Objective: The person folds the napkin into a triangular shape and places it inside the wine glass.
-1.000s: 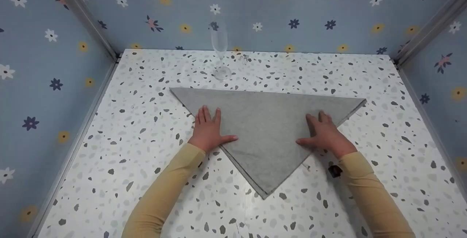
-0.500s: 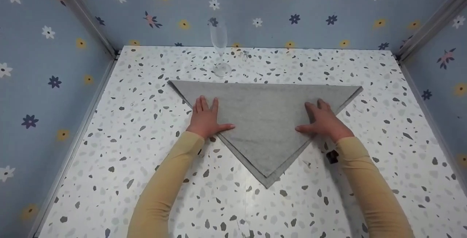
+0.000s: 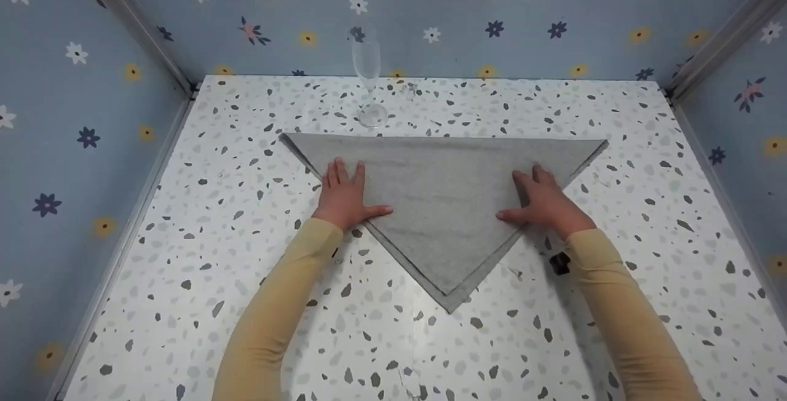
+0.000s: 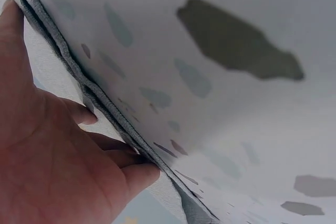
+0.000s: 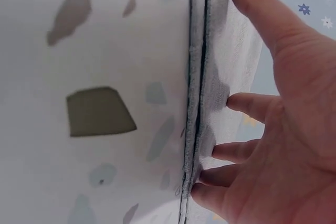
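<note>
A grey cloth (image 3: pixel 442 204), folded into a triangle, lies on the speckled table with its long edge at the back and its point toward me. At that point the lower layer peeks out as a strip around the upper one. My left hand (image 3: pixel 343 198) rests on the cloth's left slanting edge, fingers extended and thumb spread inward. Opposite it, my right hand (image 3: pixel 541 201) touches the right slanting edge with spread fingers. Both wrist views show fingertips on the cloth beside its layered edges (image 4: pixel 105 100), seen again as paired edges (image 5: pixel 197 77) on the right.
Behind the cloth a clear champagne flute (image 3: pixel 367 63) stands upright near the back wall (image 3: pixel 455 13). Flowered panels (image 3: pixel 61 161) enclose the table's left, back and right sides. A small black object (image 3: pixel 559 263) is by the right wrist.
Both hands and the cloth have shifted toward the back, mostly in the first half second. The upper layer's tip has slid back, widening the visible strip of lower layer. The view has tilted slightly.
</note>
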The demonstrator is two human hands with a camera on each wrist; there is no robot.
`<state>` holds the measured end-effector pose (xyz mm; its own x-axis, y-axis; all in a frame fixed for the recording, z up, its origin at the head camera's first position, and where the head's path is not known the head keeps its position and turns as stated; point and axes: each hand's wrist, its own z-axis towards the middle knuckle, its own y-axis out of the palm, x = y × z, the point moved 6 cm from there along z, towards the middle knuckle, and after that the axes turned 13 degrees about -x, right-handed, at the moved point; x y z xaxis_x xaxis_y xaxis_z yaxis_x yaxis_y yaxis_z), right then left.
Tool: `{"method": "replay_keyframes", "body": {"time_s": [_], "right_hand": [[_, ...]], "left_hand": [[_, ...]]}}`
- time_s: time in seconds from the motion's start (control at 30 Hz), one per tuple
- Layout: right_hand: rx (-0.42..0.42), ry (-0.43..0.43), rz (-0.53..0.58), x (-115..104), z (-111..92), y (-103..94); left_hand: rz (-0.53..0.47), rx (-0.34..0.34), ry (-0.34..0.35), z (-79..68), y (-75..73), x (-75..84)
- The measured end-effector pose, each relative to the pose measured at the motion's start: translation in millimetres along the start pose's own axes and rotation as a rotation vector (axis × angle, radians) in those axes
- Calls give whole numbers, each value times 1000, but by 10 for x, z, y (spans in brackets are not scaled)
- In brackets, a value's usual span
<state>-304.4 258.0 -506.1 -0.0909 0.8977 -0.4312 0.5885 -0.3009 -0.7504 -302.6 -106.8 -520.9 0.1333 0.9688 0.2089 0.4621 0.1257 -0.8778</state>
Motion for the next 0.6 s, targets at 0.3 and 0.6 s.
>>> {"method": "replay_keyframes", "body": {"time_s": [0.3, 0.6], "right_hand": [[-30, 11, -15, -3, -77, 64], [5, 87, -25, 46, -187, 81]], "left_hand": [[-3, -14, 8, -83, 48, 18], [19, 7, -29, -244, 90, 22]]}}
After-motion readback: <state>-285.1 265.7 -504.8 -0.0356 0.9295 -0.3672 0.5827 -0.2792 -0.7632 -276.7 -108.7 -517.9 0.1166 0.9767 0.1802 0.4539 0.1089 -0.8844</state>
